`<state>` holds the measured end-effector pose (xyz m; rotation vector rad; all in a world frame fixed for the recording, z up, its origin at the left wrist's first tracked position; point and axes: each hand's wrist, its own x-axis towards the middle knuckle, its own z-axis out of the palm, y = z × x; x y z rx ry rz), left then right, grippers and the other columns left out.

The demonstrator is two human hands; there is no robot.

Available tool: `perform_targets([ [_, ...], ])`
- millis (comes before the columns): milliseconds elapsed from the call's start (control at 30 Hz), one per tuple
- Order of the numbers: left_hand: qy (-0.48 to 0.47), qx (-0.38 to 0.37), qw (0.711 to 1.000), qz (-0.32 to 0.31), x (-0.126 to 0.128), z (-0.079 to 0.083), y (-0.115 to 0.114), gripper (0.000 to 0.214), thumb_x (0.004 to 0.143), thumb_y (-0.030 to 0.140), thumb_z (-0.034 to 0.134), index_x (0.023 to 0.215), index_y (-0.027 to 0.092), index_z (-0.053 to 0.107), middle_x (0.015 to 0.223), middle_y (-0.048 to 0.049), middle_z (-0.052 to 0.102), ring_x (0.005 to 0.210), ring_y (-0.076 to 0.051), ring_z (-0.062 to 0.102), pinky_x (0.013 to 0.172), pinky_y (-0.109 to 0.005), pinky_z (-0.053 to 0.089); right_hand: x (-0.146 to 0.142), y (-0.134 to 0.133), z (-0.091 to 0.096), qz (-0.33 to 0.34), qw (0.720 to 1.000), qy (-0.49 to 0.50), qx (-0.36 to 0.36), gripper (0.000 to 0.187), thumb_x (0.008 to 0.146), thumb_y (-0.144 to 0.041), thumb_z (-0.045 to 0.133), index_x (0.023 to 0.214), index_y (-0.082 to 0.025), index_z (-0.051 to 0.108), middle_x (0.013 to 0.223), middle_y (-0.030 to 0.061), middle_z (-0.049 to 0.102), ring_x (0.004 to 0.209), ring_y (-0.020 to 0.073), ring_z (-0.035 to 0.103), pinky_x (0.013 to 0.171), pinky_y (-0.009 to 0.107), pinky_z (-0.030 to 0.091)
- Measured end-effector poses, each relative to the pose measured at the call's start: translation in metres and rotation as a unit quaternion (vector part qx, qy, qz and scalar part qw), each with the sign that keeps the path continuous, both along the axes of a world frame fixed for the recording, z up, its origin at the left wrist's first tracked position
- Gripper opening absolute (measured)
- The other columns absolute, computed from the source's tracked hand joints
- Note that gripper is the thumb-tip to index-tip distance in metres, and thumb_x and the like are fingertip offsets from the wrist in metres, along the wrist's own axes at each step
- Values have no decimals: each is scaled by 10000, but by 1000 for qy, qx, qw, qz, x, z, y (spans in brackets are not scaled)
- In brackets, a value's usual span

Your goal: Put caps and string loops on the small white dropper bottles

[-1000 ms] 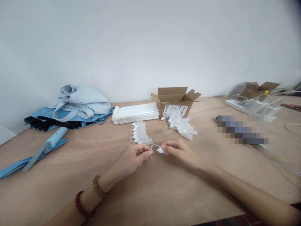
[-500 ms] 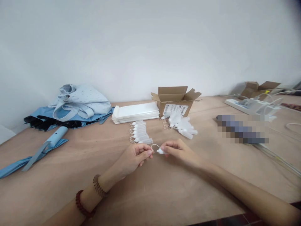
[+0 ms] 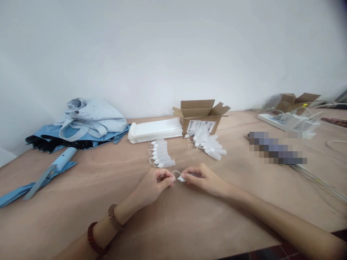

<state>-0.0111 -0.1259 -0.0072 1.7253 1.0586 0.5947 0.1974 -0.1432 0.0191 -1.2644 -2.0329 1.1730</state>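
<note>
My right hand [image 3: 202, 178] is closed around a small plastic bottle [image 3: 180, 178]; only its white pointed nozzle shows past the fingertips. A thin pale loop [image 3: 176, 172] arches from that nozzle to my left hand [image 3: 155, 184], where thumb and fingers pinch its other end. Just beyond my left hand, several similar translucent bottles [image 3: 162, 155] lie side by side in a row, white tips and thin loops pointing left. A looser heap of the same bottles [image 3: 210, 144] lies farther back to the right.
An open cardboard box [image 3: 213, 124] stands behind the heap, beside a stack of white envelopes [image 3: 155, 127]. To the left are a blue umbrella [image 3: 63, 159] and a pale cloth bag [image 3: 94, 117]. At right lie a blurred-out object [image 3: 276, 148] and a power strip [image 3: 276, 122] with cables.
Both hands have shifted slightly left in view, the right a little more. The nozzle and loop have moved left with them, and the view has shifted slightly. Both grips look unchanged.
</note>
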Motion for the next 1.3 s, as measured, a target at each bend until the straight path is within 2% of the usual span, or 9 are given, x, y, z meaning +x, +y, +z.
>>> perform_targets([
  [233, 4, 10, 1000, 9, 4, 4, -3, 215, 800, 342, 531, 744, 152, 614, 667, 4, 613, 549, -98, 482, 537, -221, 377, -1, -1, -2, 9, 999, -26, 31, 327, 891, -336, 441, 860, -134, 696, 739, 28, 632, 664, 133, 507, 583, 231, 355],
  [533, -15, 17, 1000, 1, 5, 0, -3, 192, 797, 317, 534, 740, 151, 610, 689, -9, 627, 670, -135, 559, 654, -245, 427, -3, -2, -5, 11, 998, -38, 52, 327, 897, -323, 434, 876, -136, 701, 780, 44, 655, 687, 142, 530, 596, 232, 370],
  [700, 7, 9, 1000, 7, 5, 1, -3, 220, 789, 347, 550, 715, 150, 616, 662, -9, 625, 595, -115, 522, 561, -223, 395, -5, -2, -4, 20, 998, -34, 41, 323, 895, -332, 438, 872, -145, 700, 744, 28, 623, 662, 129, 496, 584, 229, 354],
  [900, -20, -61, 998, -1, -3, -4, 9, 371, 825, 462, 485, 775, 136, 655, 668, -22, 618, 455, -70, 420, 419, -195, 340, -4, 3, -6, 11, 1000, 15, -3, 334, 887, -363, 444, 745, -136, 644, 627, -10, 513, 584, 102, 419, 543, 226, 311],
  [1033, -28, -72, 997, -4, -6, 0, 13, 366, 829, 454, 491, 826, 130, 662, 690, -28, 620, 465, -72, 435, 417, -192, 347, -2, 5, -7, -2, 1000, 27, -14, 343, 881, -378, 453, 690, -141, 611, 597, -20, 478, 563, 96, 399, 535, 228, 297],
  [1167, -2, -68, 997, -19, -6, 7, 9, 325, 799, 457, 553, 798, 144, 641, 706, -18, 622, 479, -69, 434, 446, -191, 353, -2, 4, -7, -5, 1000, 20, -7, 352, 884, -392, 449, 737, -143, 648, 630, -6, 528, 586, 108, 434, 551, 235, 310],
  [1300, 23, -49, 998, -21, -6, 6, 6, 277, 796, 424, 561, 776, 157, 632, 685, -6, 623, 481, -76, 433, 444, -196, 331, -4, 2, -7, 4, 1000, 9, 0, 355, 890, -385, 441, 765, -143, 670, 647, -1, 558, 594, 112, 453, 556, 237, 320],
])
